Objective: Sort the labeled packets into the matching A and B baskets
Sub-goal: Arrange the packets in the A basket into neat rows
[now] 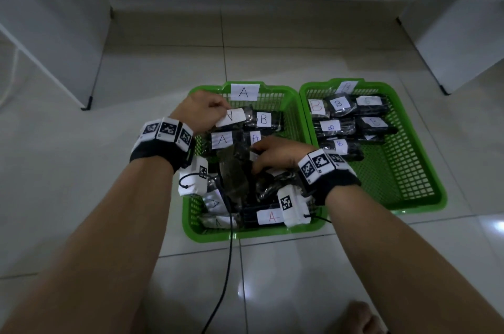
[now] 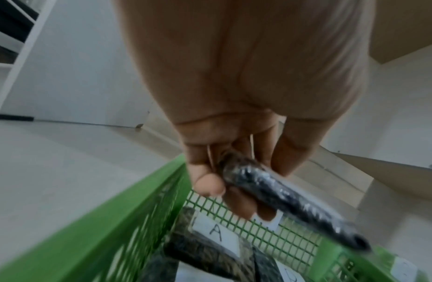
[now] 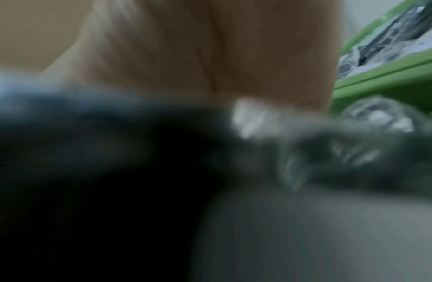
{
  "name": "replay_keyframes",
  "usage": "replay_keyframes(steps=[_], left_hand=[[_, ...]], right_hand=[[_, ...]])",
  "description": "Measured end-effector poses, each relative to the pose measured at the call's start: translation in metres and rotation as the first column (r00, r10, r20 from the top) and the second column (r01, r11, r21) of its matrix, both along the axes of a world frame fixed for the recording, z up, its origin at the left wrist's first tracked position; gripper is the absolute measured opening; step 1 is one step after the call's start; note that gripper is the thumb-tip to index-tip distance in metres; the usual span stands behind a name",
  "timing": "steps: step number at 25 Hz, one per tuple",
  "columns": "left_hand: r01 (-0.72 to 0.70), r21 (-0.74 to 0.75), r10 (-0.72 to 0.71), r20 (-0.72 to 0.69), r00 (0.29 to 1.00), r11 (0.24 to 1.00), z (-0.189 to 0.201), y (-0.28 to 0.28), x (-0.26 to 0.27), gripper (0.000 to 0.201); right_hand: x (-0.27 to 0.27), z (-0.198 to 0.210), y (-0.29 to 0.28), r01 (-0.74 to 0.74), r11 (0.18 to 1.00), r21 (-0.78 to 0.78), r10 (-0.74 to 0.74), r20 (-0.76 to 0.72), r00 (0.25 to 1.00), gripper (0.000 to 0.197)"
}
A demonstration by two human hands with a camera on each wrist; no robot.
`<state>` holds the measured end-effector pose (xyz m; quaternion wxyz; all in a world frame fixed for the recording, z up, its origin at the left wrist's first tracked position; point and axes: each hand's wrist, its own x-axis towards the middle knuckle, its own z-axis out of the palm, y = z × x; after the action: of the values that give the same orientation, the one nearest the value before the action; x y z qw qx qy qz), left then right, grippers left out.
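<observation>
— What lay around the work area?

— A floor of pale glossy tiles (image 1: 286, 279) ran under everything, its grout lines crossing, with small glints of light on the near tiles.

— And the furniture?

— A white cabinet (image 1: 51, 22) stood at the far left on a dark foot; another white cabinet (image 1: 458, 41) stood at the far right. Between them a low step (image 1: 245, 3) ran along the back.

— Anything nearer?

— A thin black cable (image 1: 225, 279) trailed across the tiles towards the camera. At the bottom edge a bare foot (image 1: 360, 317) showed, just right of the cable.
</observation>
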<state>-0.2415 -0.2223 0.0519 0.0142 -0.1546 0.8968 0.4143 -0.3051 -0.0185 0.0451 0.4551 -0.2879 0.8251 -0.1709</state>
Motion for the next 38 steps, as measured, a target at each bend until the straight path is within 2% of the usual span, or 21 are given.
replay_keyframes(steps=[3,5,7,10,12,13,15,17,19,22,26,29,32,33,35,37,38], left_hand=[[0.065,-0.058,-0.049,0.239,0.970,0.996,0.010,-0.004,0.007,0.025],[0.018,0.036,-0.030,0.358,0.933,0.999,0.011,-0.002,0.013,0.018],[-0.049,0.095,0.006,0.410,0.912,0.994,0.009,0.002,0.018,0.014],[-0.036,0.019,0.024,0.433,0.901,0.999,0.007,0.006,0.023,0.016],[0.010,-0.046,0.011,0.444,0.896,0.999,0.007,0.009,0.023,0.021],[0.026,-0.066,0.007,0.454,0.891,0.997,0.007,0.009,0.022,0.023],[0.047,-0.080,-0.003,0.482,0.876,0.996,0.009,0.008,0.020,0.024],[0.063,-0.071,-0.019,0.508,0.861,0.995,0.010,0.009,0.020,0.021],[0.061,-0.036,-0.033,0.522,0.852,0.998,0.010,0.011,0.022,0.020],[-0.003,0.019,-0.007,0.509,0.861,1.000,0.007,0.012,0.026,0.028],[-0.140,0.206,0.021,0.493,0.870,0.969,0.008,0.007,0.029,0.042],[-0.107,0.247,-0.031,0.499,0.866,0.963,0.011,0.005,0.031,0.049],[-0.041,0.303,-0.122,0.499,0.858,0.952,0.013,0.002,0.031,0.037],[-0.065,0.337,-0.121,0.504,0.855,0.939,0.013,0.001,0.030,0.035],[-0.124,0.399,-0.117,0.528,0.841,0.909,0.016,0.006,0.029,0.049],[-0.108,0.450,-0.176,0.545,0.820,0.887,0.021,0.014,0.029,0.065],[-0.113,0.487,-0.196,0.540,0.819,0.866,0.022,0.018,0.029,0.066]], right_hand=[[0.002,0.002,-0.002,0.045,0.998,-0.038,-0.043,0.051,0.998,0.035],[0.008,0.006,-0.006,0.047,0.998,-0.051,-0.045,0.050,0.998,0.045],[0.015,0.011,-0.008,0.043,0.998,-0.040,-0.041,0.054,0.998,0.051],[0.026,0.020,-0.012,0.024,0.999,-0.028,-0.021,0.096,0.995,0.042],[0.030,0.021,-0.016,0.009,1.000,-0.028,-0.005,0.136,0.991,0.060],[0.031,0.018,-0.018,-0.007,1.000,-0.026,0.011,0.134,0.991,0.059],[0.030,0.006,-0.018,-0.028,0.999,-0.032,0.030,0.057,0.998,0.041],[0.025,-0.002,-0.014,-0.010,0.999,-0.039,0.007,-0.079,0.997,0.039],[0.021,-0.006,-0.008,0.032,0.996,-0.083,-0.041,-0.109,0.993,0.034],[0.017,-0.006,-0.001,0.106,0.985,-0.136,-0.117,-0.073,0.990,0.026],[0.007,-0.001,0.007,0.249,0.933,-0.260,-0.252,0.025,0.968,0.025],[-0.001,-0.001,0.014,0.334,0.894,-0.300,-0.315,0.111,0.943,0.029],[-0.006,-0.002,0.019,0.384,0.859,-0.339,-0.343,0.177,0.923,0.034],[-0.007,-0.002,0.020,0.406,0.841,-0.356,-0.354,0.205,0.913,0.033],[-0.010,0.001,0.026,0.466,0.793,-0.392,-0.387,0.266,0.883,0.032],[-0.013,0.003,0.031,0.550,0.724,-0.416,-0.437,0.340,0.833,0.035],[-0.013,0.004,0.033,0.599,0.683,-0.419,-0.469,0.378,0.798,0.035]])
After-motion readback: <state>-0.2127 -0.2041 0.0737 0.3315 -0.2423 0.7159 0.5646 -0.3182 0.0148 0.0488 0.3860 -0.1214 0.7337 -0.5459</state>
